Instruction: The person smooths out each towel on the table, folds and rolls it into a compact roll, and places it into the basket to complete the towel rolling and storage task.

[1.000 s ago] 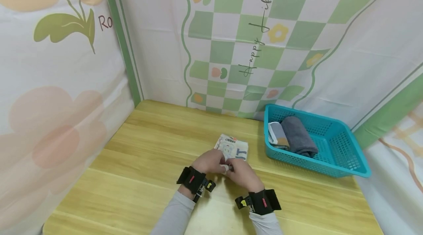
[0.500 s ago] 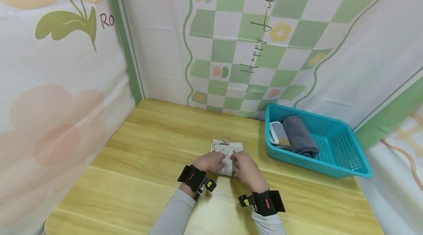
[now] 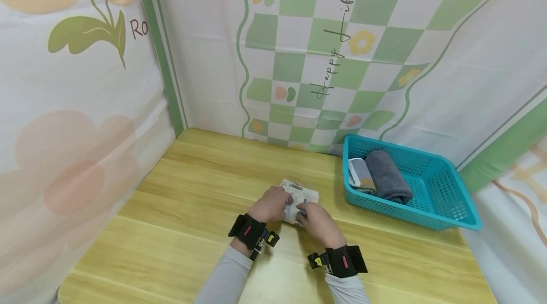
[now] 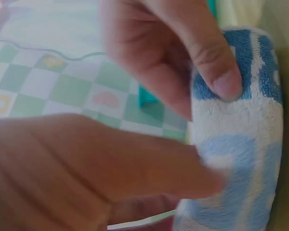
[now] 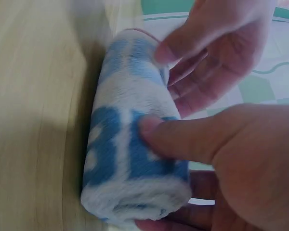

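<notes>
A small white towel with blue patterns and printed lettering lies on the table in front of me, partly rolled up. In the right wrist view the towel roll shows a spiral at its near end. My left hand grips the roll's left part, thumb on top and fingers on the far side. At the right part, my right hand holds it the same way, its thumb pressing a dark blue band. The far part of the towel lies flat beyond my hands.
A turquoise basket stands at the back right of the wooden table. Inside it are a rolled dark grey towel and a smaller white, grey and tan folded cloth. Patterned curtains hang behind and at the sides.
My hands, close together a second ago, have moved apart along the roll. The towel shifted left and toward me, then slightly back right and turned a little. The basket has stayed put.
</notes>
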`<state>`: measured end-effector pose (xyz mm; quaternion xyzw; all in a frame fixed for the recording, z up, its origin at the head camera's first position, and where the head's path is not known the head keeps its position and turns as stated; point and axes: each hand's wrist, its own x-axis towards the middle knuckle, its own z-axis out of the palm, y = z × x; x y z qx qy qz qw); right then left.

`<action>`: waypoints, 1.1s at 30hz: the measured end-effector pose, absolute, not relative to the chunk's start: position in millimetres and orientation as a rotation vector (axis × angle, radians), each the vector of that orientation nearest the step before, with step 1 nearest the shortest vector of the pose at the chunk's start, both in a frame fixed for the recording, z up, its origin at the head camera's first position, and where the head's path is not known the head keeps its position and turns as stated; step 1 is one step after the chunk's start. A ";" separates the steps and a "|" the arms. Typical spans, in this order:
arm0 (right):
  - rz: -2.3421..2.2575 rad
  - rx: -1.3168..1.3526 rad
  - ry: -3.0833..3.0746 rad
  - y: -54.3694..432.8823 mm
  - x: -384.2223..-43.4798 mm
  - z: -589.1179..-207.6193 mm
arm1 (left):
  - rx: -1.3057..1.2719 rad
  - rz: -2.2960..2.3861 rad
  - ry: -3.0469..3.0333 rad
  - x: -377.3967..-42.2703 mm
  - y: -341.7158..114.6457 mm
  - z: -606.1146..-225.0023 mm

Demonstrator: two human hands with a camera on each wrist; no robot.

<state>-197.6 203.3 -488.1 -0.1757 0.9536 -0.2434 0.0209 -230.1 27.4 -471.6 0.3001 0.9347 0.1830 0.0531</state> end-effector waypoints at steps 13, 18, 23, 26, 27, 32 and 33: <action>-0.786 -0.426 3.054 203.9 -195.9 -482.5 | 0.806 0.707 2.672 -233.9 24.6 -474.4; -0.785 -0.477 3.083 203.6 -195.3 -480.0 | 0.652 0.755 2.685 -235.5 24.6 -481.9; -0.775 -0.485 3.050 206.5 -199.5 -490.0 | 0.667 0.762 2.777 -236.8 25.2 -483.9; -0.771 -0.497 3.070 208.7 -203.3 -495.6 | 0.811 0.669 2.879 -238.8 25.5 -481.0; -0.778 -0.502 3.071 209.1 -204.0 -497.0 | 0.862 0.636 2.907 -239.4 25.7 -480.6; -0.798 -0.530 3.057 210.5 -206.2 -499.7 | 0.980 0.701 2.866 -241.3 28.5 -481.0; -0.796 -0.535 3.048 210.7 -206.3 -499.7 | 0.978 0.712 2.852 -241.6 29.0 -481.9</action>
